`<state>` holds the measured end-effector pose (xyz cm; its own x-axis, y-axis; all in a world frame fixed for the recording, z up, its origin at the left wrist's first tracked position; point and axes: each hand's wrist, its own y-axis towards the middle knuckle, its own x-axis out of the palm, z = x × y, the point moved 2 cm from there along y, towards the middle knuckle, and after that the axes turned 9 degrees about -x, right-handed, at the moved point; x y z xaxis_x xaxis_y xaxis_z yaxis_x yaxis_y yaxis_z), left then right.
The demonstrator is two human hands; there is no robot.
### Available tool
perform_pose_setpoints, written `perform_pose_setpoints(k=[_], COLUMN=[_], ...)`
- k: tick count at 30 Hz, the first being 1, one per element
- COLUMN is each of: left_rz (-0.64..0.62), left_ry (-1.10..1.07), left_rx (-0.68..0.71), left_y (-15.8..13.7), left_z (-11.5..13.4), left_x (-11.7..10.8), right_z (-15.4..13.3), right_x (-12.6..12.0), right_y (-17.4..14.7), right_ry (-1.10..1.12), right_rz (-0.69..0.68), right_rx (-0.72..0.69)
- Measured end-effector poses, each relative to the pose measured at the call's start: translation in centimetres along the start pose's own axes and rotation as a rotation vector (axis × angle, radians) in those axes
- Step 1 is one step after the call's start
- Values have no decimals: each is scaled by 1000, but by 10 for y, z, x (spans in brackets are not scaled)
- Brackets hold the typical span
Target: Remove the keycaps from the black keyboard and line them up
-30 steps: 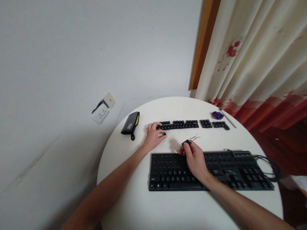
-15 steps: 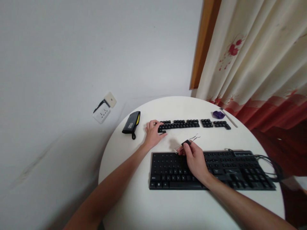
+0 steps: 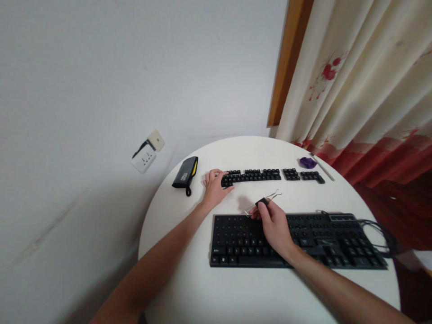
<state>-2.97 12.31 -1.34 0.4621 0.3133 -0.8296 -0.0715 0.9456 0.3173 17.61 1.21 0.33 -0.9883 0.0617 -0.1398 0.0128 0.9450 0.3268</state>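
Note:
My right hand [image 3: 275, 222] is closed around a wire keycap puller [image 3: 262, 202] with a black handle, its two thin hooked wires sticking out past the fingers. It is above the upper middle of a black keyboard [image 3: 249, 260], whose upper left part shows bare key sockets. My left hand [image 3: 215, 186] rests at the left end of loose black keycaps [image 3: 251, 177] laid out in rows on the table. Its thumb and index finger are spread on either side of the end keycaps, touching them. The other fingers are bent on the tabletop.
The round white table [image 3: 189, 288] stands against the wall. On it are a dark pouch [image 3: 186, 173] with a yellow edge at left, a crumpled purple thing [image 3: 308, 162] and a pale stick-like brush [image 3: 322, 166] at right. A coiled black cable [image 3: 383, 238] lies by the keyboard's right end.
A single keycap beside my left thumb has moved up against the left end of the rows. My right hand with the puller has stayed nearly still.

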Motion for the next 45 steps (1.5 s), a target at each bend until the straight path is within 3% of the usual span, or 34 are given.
perform_pose_setpoints(k=[12, 16, 18, 23, 25, 28, 37, 40, 45], left_rz=[4, -32, -203, -877, -1047, -1191, -1209, -1171, -1039], left_ry=[-26, -215, -352, -459, -446, -415, -413, -381, -267], left_rx=[-16, 90, 171, 368, 422, 471, 573, 613, 615], left_y=[-1, -7, -13, -35, -40, -45, -50, -53, -58], left_z=[3, 10, 15, 30, 34, 37, 42, 45, 46], left_x=[-5, -17, -24, -41, -46, -50, -53, -54, -50], right_z=[-2, -8, -12, -17, -19, -22, -36, -32, -19], right_x=[1, 1, 3, 8, 10, 9, 6, 6, 8], right_y=[-1, -4, -6, -15, -16, -16, -13, -14, -13], right_ry=[-3, -55, -106, -201, -218, -232, -321, -352, -282], right_rz=[-38, -148, -247, -460, -521, -612, -879, -851, -714], right_rx=[-22, -82, -126, -231, -267, -335, -571, -556, -378])
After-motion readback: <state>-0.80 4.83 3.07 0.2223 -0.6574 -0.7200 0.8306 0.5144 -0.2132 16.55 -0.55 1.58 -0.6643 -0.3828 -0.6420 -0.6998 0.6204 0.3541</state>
